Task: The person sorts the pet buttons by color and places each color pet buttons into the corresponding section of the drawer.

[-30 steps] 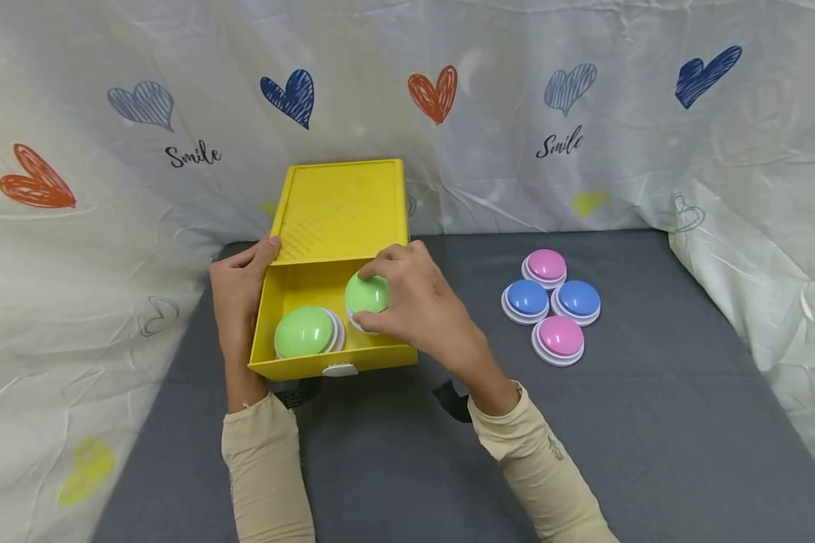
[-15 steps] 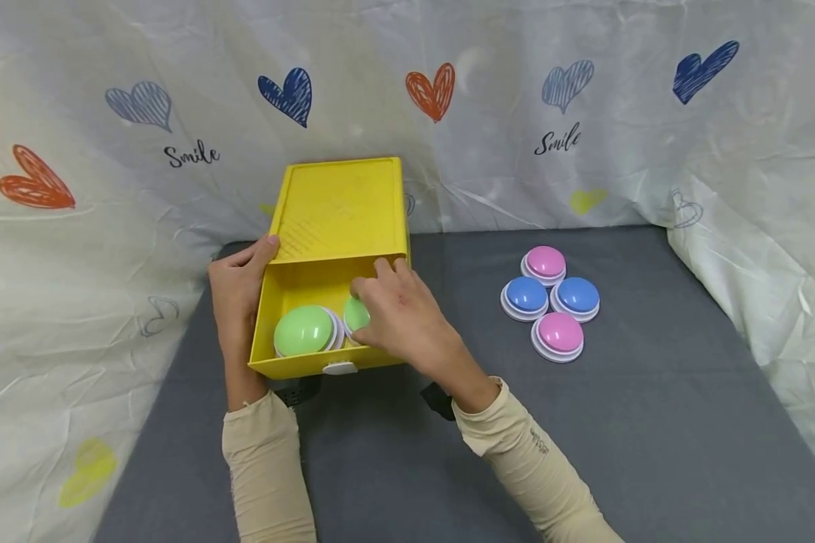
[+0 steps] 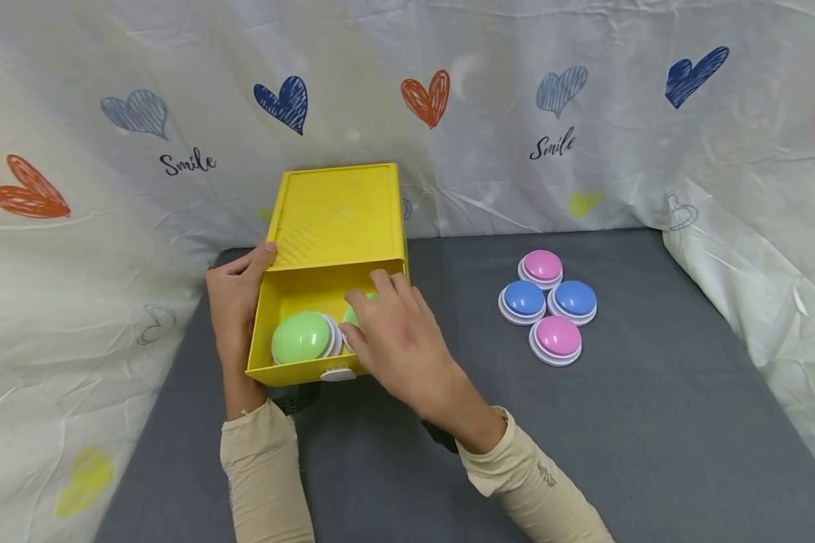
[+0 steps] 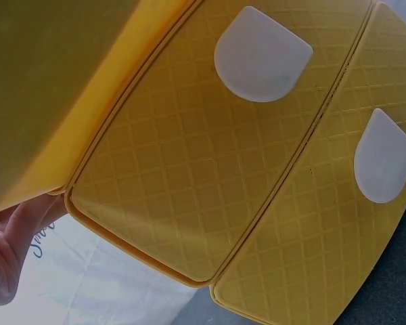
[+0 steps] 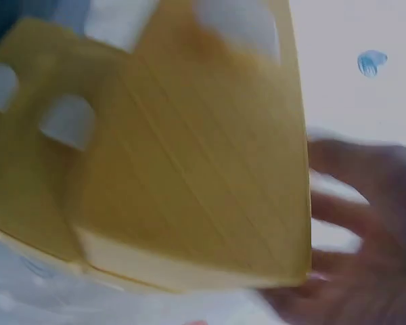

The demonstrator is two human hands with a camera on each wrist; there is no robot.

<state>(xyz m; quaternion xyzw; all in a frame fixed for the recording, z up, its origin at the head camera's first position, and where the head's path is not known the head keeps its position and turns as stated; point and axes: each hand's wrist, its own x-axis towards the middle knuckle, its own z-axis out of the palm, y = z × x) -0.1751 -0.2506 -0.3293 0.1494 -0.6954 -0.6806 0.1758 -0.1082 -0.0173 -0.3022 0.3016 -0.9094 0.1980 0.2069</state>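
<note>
Our right hand (image 3: 407, 347) has lowered one green button (image 3: 350, 317) beside its twin (image 3: 301, 337) in the drawer (image 3: 285, 375), partly hiding it; its grip we cannot tell. Our left hand (image 3: 233, 302) holds the yellow box (image 3: 339, 215); pink buttons (image 3: 558, 336) and blue buttons (image 3: 575, 299) lie rightward.

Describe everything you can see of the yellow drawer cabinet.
The yellow drawer cabinet looks plastic and stands upright on the gray tabletop, near the patterned backdrop. Its flat top bears a patch of fine marks. The top drawer is pulled out and holds two green-domed buttons; the two below are shut, with crosshatched fronts. Each drawer has a white pull. The left hand grips its left side, thumb on top; whether the right hand touches it is unclear.
</note>
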